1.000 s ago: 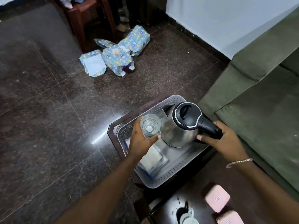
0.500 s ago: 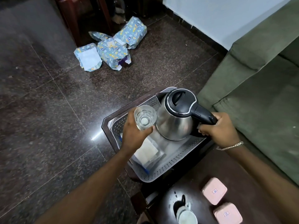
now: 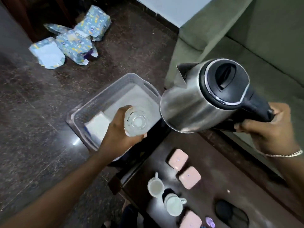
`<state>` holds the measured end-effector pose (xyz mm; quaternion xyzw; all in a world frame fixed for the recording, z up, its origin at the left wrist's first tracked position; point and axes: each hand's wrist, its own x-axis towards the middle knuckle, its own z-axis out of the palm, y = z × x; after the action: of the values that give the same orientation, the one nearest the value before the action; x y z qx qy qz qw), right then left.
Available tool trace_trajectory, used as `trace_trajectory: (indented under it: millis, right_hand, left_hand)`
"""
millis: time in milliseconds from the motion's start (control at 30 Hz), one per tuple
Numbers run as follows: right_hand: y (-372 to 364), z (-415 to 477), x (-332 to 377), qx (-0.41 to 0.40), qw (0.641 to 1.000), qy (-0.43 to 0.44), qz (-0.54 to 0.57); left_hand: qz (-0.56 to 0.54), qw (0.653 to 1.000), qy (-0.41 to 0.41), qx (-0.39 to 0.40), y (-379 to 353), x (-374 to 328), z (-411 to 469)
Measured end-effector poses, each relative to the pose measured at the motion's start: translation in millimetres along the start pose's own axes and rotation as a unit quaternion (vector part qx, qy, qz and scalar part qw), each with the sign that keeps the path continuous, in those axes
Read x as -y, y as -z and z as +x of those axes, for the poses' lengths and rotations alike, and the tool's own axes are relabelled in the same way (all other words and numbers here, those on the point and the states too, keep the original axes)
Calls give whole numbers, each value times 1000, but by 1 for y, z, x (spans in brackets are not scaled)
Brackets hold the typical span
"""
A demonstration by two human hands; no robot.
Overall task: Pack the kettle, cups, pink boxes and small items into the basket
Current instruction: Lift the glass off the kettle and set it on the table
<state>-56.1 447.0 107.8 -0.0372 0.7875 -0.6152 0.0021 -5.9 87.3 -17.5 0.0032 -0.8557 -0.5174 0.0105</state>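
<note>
My right hand (image 3: 269, 132) grips the black handle of the steel kettle (image 3: 202, 99), which hangs tilted in the air to the right of the grey basket (image 3: 92, 106), above the table's far end. My left hand (image 3: 120, 132) holds a clear glass (image 3: 135, 121) over the basket's near right side. A white packet (image 3: 97, 125) lies inside the basket. On the dark table (image 3: 222, 175) sit three pink boxes (image 3: 178, 157) (image 3: 190, 177) (image 3: 190, 219), two white cups (image 3: 155, 188) (image 3: 174, 205), a black round object (image 3: 232, 213) and a small purple item (image 3: 210, 222).
A green sofa (image 3: 246, 30) stands at the right, close behind the kettle. Blue patterned packages (image 3: 72, 43) lie on the dark stone floor (image 3: 32, 129) at the upper left. A dark wooden furniture leg (image 3: 21, 15) rises behind them.
The kettle has been lifted up out of the basket and swung to the right, closer to the camera. The view has dropped to show more of the table. The left hand still holds the glass.
</note>
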Motion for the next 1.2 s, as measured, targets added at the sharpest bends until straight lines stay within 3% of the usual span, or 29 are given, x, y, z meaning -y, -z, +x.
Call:
trace_trajectory:
  millis: [133,233,367,600,800,900,1000,1200]
  right_hand:
    - [88,-42,-9,24,991,-60,-115]
    - [142,-76,-28,13,970,-150,-192]
    - [194,-105,-55,66,925,-249,-279]
    - [210,-119,-53,248,860,-149,-421]
    - [203,-134,-69,357,785,-31,-506]
    - [193,-143,-75,401,750,-38,-524]
    - [187,-152,-87,420,737,-14,-530]
    - [179,-172,-101,413,748,27,-519]
  left_hand:
    - [-46,997,5,67,-76,-20,-35]
    - [-97,989,34,106,-140,-28,-72]
    - [-121,978,45,161,-217,-37,-127]
    - [-46,966,89,237,-306,-27,-191]
    - [12,969,93,230,-337,-6,-205]
    - [18,967,110,231,-341,3,-207]
    - [23,966,108,234,-347,9,-209]
    - [26,969,93,227,-353,16,-211]
